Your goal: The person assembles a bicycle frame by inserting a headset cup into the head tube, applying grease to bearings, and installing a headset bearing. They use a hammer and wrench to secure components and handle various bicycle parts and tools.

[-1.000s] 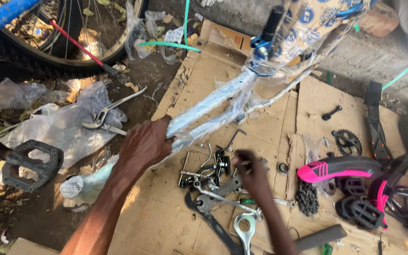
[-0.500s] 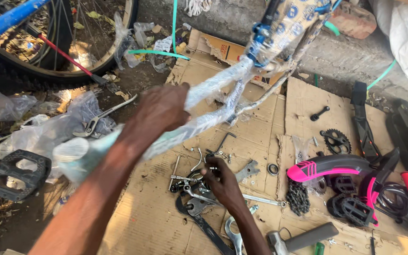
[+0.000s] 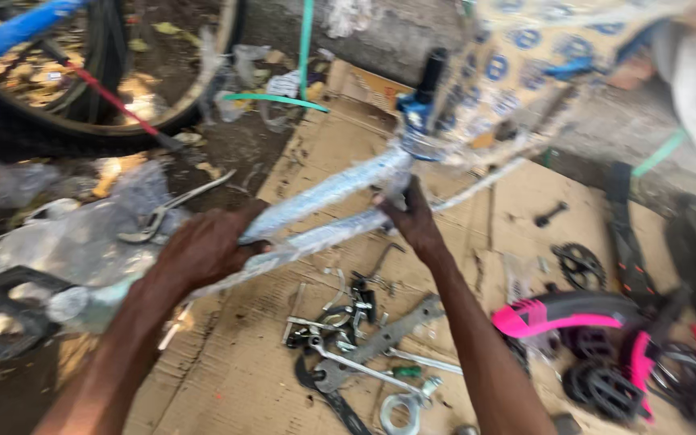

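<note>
Right hand [image 3: 412,221] moved up from tool pile since half second ago; fingers now closed on plastic-wrapped silver bicycle frame [image 3: 324,213] near blue head tube [image 3: 414,113]. Left hand [image 3: 203,250] fingers wrapped round same frame, nearer left. Frame lifted above flattened cardboard sheet [image 3: 235,362], both hands now carrying it. Grey spanners and small parts [image 3: 356,338] lie loose beneath. No containers visible; pink saddle [image 3: 557,314] right.

A single head-worn view is given, angled steeply down and forward from close above the flattened cardboard [image 3: 227,370] on the ground; both forearms enter from the lower edge, and motion blur is seen throughout.
</note>
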Tool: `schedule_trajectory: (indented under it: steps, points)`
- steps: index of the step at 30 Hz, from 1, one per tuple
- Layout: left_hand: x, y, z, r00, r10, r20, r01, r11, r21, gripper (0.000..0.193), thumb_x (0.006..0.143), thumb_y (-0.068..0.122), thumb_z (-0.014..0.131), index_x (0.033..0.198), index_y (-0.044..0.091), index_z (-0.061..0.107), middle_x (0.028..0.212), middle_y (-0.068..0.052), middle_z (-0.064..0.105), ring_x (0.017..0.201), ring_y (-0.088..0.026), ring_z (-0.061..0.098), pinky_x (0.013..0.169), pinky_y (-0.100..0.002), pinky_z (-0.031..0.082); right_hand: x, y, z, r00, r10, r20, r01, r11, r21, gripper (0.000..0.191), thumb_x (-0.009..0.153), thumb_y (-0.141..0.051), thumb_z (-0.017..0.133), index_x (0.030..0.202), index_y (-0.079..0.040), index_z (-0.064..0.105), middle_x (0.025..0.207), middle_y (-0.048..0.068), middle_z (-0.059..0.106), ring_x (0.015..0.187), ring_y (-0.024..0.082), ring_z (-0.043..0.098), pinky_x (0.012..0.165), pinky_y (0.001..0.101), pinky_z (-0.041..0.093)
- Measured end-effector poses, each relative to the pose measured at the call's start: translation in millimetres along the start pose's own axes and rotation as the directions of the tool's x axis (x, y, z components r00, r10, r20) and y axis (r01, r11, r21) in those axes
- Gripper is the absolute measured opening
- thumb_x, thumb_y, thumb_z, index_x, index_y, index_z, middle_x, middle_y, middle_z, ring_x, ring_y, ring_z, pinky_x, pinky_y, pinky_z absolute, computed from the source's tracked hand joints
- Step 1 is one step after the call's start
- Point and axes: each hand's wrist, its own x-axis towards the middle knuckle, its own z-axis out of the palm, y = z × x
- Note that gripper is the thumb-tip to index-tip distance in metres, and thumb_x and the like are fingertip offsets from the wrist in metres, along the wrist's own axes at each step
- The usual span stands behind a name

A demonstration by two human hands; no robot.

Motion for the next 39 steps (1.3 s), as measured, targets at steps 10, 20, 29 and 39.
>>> schedule_trajectory:
  steps: [10,20,29,39]
  points:
    - [-3.3,11.4,-7.1,0.962,-0.049,-0.267,0.094,0.983,0.155,0.065,0.086,0.056,0.072,0.141,0.025,0.06,0.1,-0.012,0.074,0.073,-0.035,0.071,0.067,-0.048,0.053,-17.8,-65.3,-16.9,0.971,-0.158,-0.181,0.103,0.955,-0.278,0.065,0.098,-0.043,0.066,0.143,0.002,0.053,0.095,0.014,0.073,0.077,0.019,0.062,0.07,0.0389,0.053]
    - [68.5,-27.8,39.4,0.974,0.016,-0.228,-0.031,0.997,-0.066,0.056,0.083,0.053,0.076,0.128,0.02,0.07,0.111,-0.018,0.075,0.117,-0.037,0.065,0.105,-0.061,0.037,-44.7,-106.5,-36.4,0.964,0.06,-0.26,-0.176,0.876,-0.449,0.044,0.085,-0.042,0.073,0.087,0.003,0.074,0.071,0.01,0.069,0.062,0.019,0.059,0.062,0.0366,0.045]
    - [121.4,-106.7,75.0,0.895,0.181,-0.407,-0.081,0.965,0.251,0.059,0.093,0.035,0.074,0.148,0.019,0.061,0.154,-0.024,0.048,0.146,-0.051,0.031,0.103,-0.085,0.011,-22.4,-37.8,2.2,0.965,0.258,-0.038,-0.249,0.869,-0.427,0.052,0.087,-0.028,0.07,0.127,0.004,0.062,0.11,0.019,0.072,0.093,0.025,0.069,0.082,0.0387,0.054]
    - [89.6,-53.9,106.5,0.817,0.087,-0.57,-0.145,0.988,-0.057,0.042,0.106,0.023,0.061,0.146,0.008,0.058,0.143,-0.022,0.052,0.134,-0.043,0.043,0.104,-0.069,0.028,-95.1,-61.6,-29.9,0.979,0.186,0.085,-0.141,0.914,-0.38,0.035,0.101,-0.025,0.065,0.13,-0.006,0.068,0.119,0.015,0.076,0.109,0.025,0.072,0.095,0.0378,0.057]
